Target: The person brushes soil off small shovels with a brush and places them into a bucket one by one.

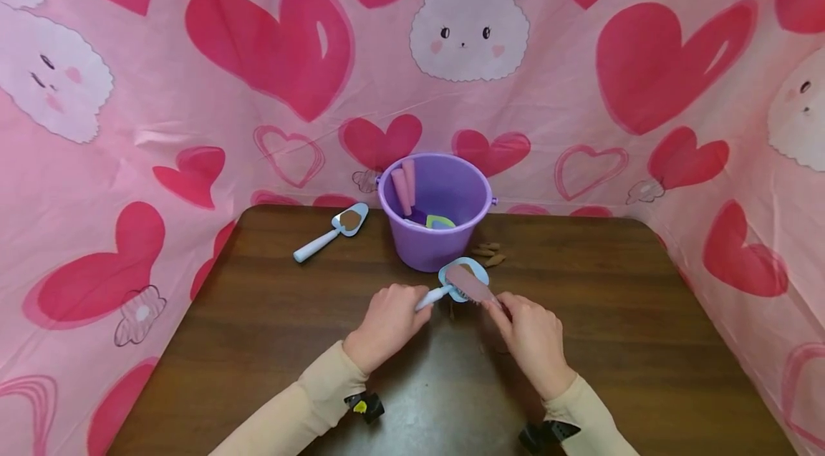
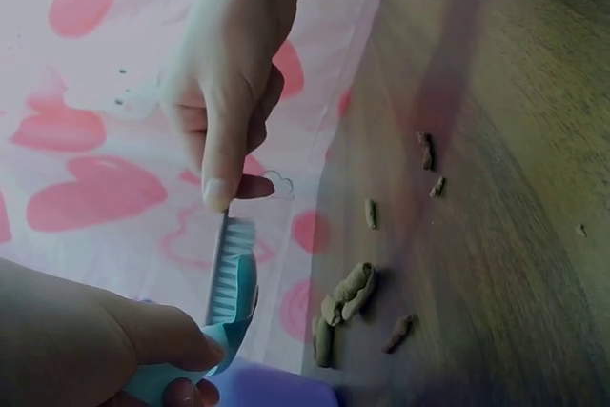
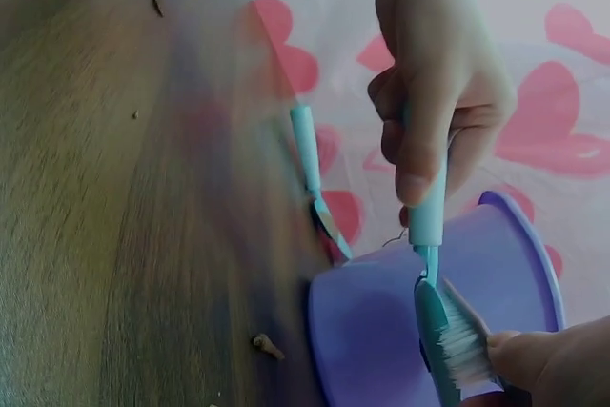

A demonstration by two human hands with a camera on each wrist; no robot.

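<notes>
My left hand (image 1: 392, 318) grips the pale blue handle of a small toy shovel (image 1: 433, 296), in front of the bucket and above the table. My right hand (image 1: 533, 338) pinches the end of a pink-backed brush (image 1: 469, 283). Its white bristles (image 3: 464, 348) face the shovel's blade and appear to touch it. The brush hides part of the blade in the head view. Several shrivelled brown pieces (image 2: 355, 291) lie on the table below the hands.
A purple bucket (image 1: 425, 245) stands at the back middle, holding pink handles (image 1: 402, 191) and a green-edged item (image 1: 440, 222). Left of it lies a second blue shovel (image 1: 316, 246). More brown pieces (image 1: 495, 260) lie right of the bucket. Pink heart-and-rabbit cloth (image 1: 380, 76) surrounds the table.
</notes>
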